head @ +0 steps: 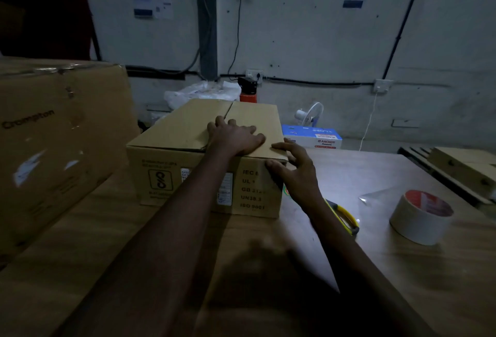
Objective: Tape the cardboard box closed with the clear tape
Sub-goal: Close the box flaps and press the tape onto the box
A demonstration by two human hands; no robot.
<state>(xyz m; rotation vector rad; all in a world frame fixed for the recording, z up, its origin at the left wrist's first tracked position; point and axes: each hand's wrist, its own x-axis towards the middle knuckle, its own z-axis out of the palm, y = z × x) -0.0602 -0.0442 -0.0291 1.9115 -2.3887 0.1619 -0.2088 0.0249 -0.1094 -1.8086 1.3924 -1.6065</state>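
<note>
On the table [375,269]: box [182,130] flaps folded, seam bare | left hand [236,139] flat, fingers spread, pressing flaps down for taping | right hand [295,173] open, steadying the near corner | tape [421,218] well right, untouched, likely the next grab.

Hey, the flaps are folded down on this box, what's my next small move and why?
Probably reach the right hand to the tape roll on the table. The left hand presses the cardboard box flaps flat, and the seam shows no tape yet.
</note>
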